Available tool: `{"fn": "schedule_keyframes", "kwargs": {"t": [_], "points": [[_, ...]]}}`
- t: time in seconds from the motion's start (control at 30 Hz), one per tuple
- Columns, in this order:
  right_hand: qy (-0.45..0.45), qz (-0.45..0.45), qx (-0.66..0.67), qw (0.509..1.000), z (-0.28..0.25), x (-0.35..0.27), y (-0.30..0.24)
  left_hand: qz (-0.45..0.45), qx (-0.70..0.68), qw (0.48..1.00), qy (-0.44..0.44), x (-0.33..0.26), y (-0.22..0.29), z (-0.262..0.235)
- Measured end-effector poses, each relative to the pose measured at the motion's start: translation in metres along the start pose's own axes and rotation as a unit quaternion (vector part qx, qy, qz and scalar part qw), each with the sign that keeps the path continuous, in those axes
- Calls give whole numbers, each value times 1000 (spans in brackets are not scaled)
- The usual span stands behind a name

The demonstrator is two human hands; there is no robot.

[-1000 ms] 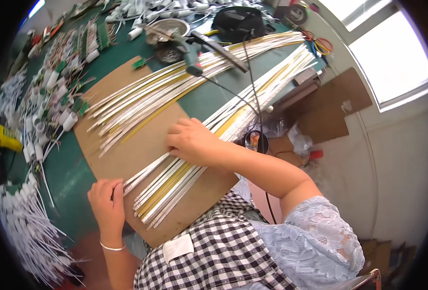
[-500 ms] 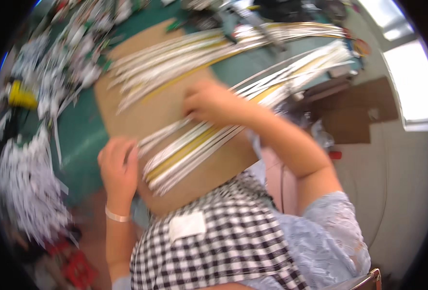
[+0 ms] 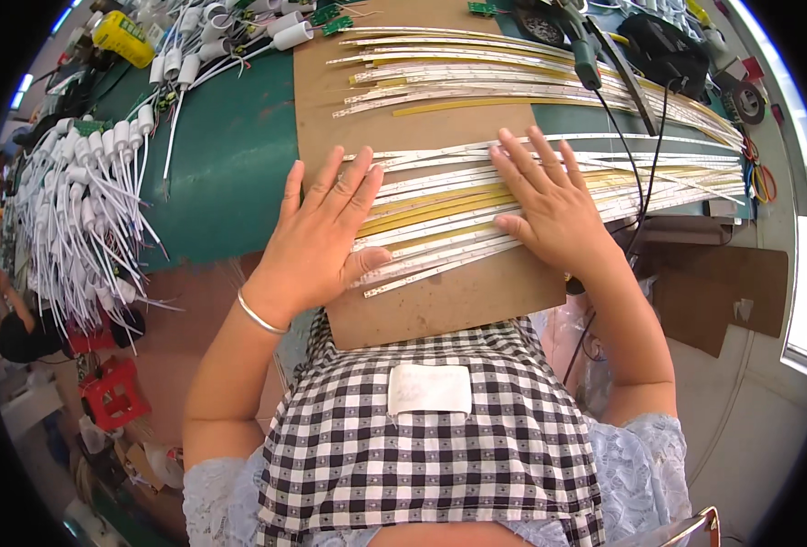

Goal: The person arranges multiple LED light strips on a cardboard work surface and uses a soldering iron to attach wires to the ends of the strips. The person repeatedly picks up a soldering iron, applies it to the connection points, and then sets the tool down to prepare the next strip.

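A bundle of thin white and yellow LED strips lies lengthwise across a brown cardboard sheet in front of me. Over the left ends of the strips my left hand rests flat, fingers spread and palm down. My right hand lies on the same bundle farther right, also flat with its fingers apart. Neither hand grips anything. Farther back on the cardboard is a second group of LED strips, fanned out at their left ends, with no hand on it.
White lamp sockets with trailing wires are heaped at the left of the green tabletop. A yellow bottle stands behind them. A dark-handled tool and black cables hang over the strips' right part. A red stool is at lower left.
My right hand has moved right and opened flat on the near strips. My left hand has shifted onto their left ends. The near strips lie more level, and the view has turned.
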State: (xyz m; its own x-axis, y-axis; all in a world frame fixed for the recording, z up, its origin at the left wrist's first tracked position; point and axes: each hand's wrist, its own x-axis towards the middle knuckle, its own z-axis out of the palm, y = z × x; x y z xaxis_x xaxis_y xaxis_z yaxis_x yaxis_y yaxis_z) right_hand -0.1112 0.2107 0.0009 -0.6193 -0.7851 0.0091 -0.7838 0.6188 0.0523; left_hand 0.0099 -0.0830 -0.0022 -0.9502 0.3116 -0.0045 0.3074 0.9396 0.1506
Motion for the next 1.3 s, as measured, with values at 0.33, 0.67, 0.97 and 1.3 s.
{"fn": "schedule_keyframes", "kwargs": {"t": [0.33,0.67,0.97,1.3], "points": [[-80,-24,32,996,-13,-70,-29,29,-18,998,-52,-56,41,0],[-9,9,17,1000,2,-41,-46,-16,-62,997,44,-49,51,3],[-58,-9,57,997,-5,-66,-60,6,-54,998,-31,-75,57,15],[18,61,29,998,8,-25,-72,-25,-103,992,69,-81,55,13]]}}
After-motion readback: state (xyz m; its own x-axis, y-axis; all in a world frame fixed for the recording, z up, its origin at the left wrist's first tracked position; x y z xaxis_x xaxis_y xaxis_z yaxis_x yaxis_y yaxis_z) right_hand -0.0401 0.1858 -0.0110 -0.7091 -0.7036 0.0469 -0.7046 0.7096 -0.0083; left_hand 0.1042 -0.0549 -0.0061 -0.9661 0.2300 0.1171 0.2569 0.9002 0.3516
